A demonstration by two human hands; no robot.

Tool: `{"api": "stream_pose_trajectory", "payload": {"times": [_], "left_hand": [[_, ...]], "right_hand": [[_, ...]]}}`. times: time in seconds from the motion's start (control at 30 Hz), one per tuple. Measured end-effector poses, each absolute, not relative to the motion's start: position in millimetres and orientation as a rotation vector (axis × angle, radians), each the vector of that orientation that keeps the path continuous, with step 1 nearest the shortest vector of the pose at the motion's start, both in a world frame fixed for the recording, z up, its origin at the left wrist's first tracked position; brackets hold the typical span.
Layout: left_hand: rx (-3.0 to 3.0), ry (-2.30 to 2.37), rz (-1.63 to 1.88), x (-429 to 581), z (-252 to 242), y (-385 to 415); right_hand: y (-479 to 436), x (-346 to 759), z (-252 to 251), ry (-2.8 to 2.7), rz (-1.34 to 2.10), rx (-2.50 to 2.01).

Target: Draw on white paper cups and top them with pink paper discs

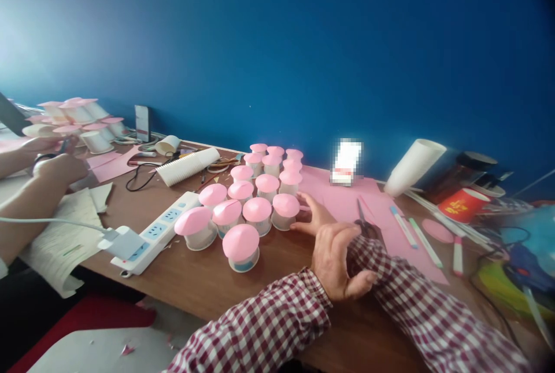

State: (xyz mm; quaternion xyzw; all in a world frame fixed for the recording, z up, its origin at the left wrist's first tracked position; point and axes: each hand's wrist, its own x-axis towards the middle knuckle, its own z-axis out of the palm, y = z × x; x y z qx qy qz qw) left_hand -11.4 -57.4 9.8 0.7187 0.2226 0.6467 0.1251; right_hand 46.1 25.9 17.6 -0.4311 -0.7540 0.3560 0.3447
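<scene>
Pink-topped cup (pixel 284 222) is set on worktop (pixel 281 251), back from front edge; might be toppled w/ nearby cups (pixel 257 211) if nudged by R hand (pixel 315 217) (grip can't be told). L hand (pixel 333 260): fingers loose, nothing held.

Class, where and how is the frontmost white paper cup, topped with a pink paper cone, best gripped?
Probably low around the white paper cup, from the near right: no cup blocks that side, and the pink paper cone overhangs its wall.

A blue wall (pixel 277 43), brightest at far left, rises behind a brown desk (pixel 284 260); a red surface (pixel 97 318) and a grey surface (pixel 99 353) show below.
</scene>
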Motion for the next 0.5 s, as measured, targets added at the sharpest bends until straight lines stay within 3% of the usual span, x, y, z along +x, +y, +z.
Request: {"api": "stream_pose_trajectory", "payload": {"times": [0.5], "left_hand": [[2.151,0.748,1.821,-12.4,6.8,-55.8]], "right_hand": [[7.4,30.1,9.5,-1.835,0.735,-1.235]]}}
